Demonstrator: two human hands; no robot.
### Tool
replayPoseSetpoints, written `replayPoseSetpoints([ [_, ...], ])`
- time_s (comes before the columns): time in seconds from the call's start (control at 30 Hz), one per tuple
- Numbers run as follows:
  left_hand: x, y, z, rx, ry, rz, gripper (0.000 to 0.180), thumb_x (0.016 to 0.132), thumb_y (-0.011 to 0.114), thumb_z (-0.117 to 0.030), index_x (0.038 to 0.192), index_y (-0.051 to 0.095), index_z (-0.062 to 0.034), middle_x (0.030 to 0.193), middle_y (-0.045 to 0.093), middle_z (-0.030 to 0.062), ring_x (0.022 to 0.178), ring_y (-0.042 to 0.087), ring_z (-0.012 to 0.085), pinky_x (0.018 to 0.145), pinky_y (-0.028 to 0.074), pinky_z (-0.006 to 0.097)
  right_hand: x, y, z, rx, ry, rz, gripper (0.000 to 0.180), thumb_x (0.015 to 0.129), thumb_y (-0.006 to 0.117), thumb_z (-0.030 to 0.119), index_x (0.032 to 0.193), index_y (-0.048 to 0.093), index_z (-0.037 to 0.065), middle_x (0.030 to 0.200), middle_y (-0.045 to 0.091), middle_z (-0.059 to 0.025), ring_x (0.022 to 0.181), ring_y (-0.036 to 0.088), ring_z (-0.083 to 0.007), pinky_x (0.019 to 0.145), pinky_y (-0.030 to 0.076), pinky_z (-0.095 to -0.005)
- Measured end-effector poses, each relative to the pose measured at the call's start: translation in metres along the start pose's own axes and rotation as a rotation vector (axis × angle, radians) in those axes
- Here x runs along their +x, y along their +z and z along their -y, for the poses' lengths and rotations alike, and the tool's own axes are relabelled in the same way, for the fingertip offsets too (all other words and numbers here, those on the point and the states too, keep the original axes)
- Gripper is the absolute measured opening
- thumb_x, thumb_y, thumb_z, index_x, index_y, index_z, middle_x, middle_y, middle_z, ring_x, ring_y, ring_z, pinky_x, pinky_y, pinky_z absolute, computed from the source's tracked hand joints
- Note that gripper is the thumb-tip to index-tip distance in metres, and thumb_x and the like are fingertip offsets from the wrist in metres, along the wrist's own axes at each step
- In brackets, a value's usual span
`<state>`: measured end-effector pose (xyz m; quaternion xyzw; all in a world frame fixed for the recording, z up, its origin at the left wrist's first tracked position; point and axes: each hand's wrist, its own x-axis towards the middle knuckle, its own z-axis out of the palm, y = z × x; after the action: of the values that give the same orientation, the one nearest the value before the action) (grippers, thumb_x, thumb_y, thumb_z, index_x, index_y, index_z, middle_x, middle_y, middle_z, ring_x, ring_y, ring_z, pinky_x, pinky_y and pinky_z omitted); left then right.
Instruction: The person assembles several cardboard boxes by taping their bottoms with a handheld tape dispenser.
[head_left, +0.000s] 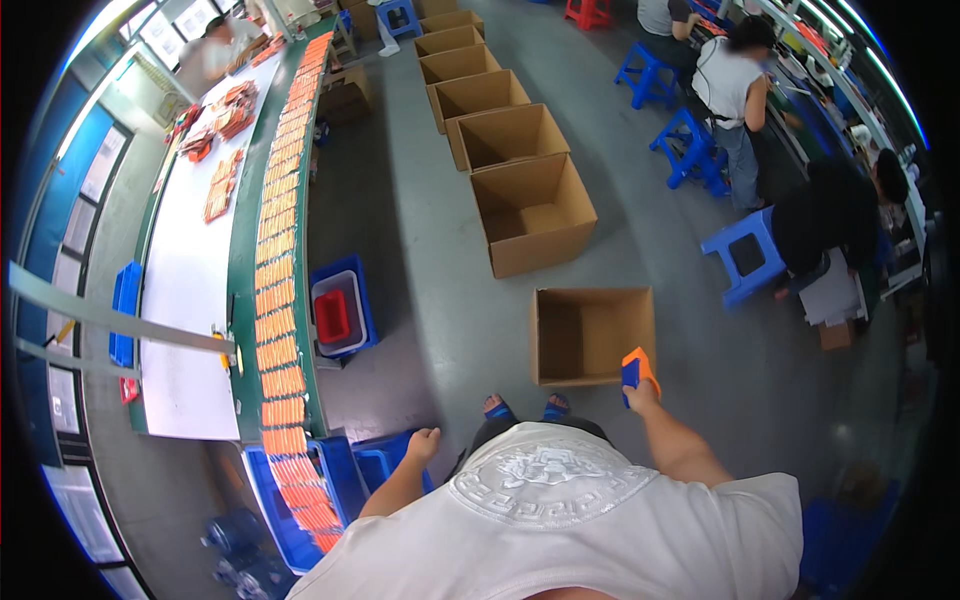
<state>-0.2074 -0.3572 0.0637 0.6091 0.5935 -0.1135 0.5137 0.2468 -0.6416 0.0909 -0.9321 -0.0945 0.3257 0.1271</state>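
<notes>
My right hand (pixel 641 396) grips an orange and blue hand tool (pixel 637 370) that looks like a tape dispenser. It is held over the near right corner of an open cardboard box (pixel 594 335); whether it touches the box I cannot tell. The box stands on the floor just beyond my feet, its inside facing up. My left hand (pixel 425 446) is closed in a loose fist at my left side, with no object visible in it. Nearest to that hand are blue plastic bins (pixel 372 462) beside the long table.
Several more open cartons (pixel 535 215) stand in a row ahead. On the left, a long green-edged table (pixel 185 380) bears a line of orange-and-white packets (pixel 277 300). Blue stools (pixel 745 262) and seated or standing co-workers (pixel 735 90) line the right. Nested tubs (pixel 345 308) sit beside the table.
</notes>
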Motion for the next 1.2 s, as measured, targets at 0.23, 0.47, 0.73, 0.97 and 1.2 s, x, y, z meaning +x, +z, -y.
replayPoseSetpoints([
  [0.23,-0.006,-0.042,0.029,0.28,0.024,0.043,0.043,0.088,0.056,-0.037,0.091,0.067,0.0051,0.079,0.067,0.0194,0.077,0.066,0.0285,0.072,0.05,0.039,-0.02,-0.005,0.006,0.07,0.015,-0.244,0.042,0.079,0.07,0.027,0.102,0.057,-0.006,0.099,0.064,-0.0241,0.095,0.063,-0.0364,0.082,0.048,-0.0413],
  [0.47,0.057,-0.056,0.013,0.145,0.155,0.025,0.044,0.087,0.054,-0.037,0.098,0.065,0.0051,0.096,0.065,0.0273,0.097,0.062,0.0403,0.085,0.047,0.043,-0.015,-0.011,0.0,0.145,0.112,-0.338,0.041,0.079,0.07,0.026,0.102,0.058,-0.006,0.096,0.065,-0.0229,0.092,0.064,-0.0352,0.08,0.049,-0.0417],
  [0.73,0.048,-0.038,-0.079,0.041,0.149,-0.071,0.041,0.089,0.054,-0.035,0.098,0.064,0.0041,0.091,0.065,0.0234,0.09,0.062,0.0354,0.081,0.047,0.042,0.009,-0.001,0.008,0.018,0.114,-0.102,0.043,0.077,0.071,0.028,0.102,0.063,-0.006,0.101,0.065,-0.0241,0.095,0.065,-0.0338,0.083,0.048,-0.042],
  [0.97,-0.016,0.011,-0.049,0.155,0.119,-0.146,0.044,0.086,0.055,-0.039,0.099,0.066,0.0012,0.099,0.064,0.0252,0.098,0.061,0.0388,0.086,0.047,0.043,0.142,-0.031,0.134,0.029,-0.277,0.054,0.036,0.076,0.069,0.023,0.1,0.064,-0.003,0.096,0.067,-0.0204,0.091,0.065,-0.0314,0.08,0.049,-0.04],
  [1.2,-0.066,0.088,-0.012,0.034,-0.382,-0.307,0.054,0.083,0.057,-0.042,0.095,0.065,0.0101,0.1,0.061,0.0329,0.101,0.06,0.0421,0.086,0.046,0.045,0.212,-0.075,0.241,0.033,-0.674,0.241,0.052,0.078,0.068,0.033,0.109,0.054,-0.007,0.104,0.063,-0.0266,0.101,0.062,-0.0361,0.086,0.047,-0.0413],
])
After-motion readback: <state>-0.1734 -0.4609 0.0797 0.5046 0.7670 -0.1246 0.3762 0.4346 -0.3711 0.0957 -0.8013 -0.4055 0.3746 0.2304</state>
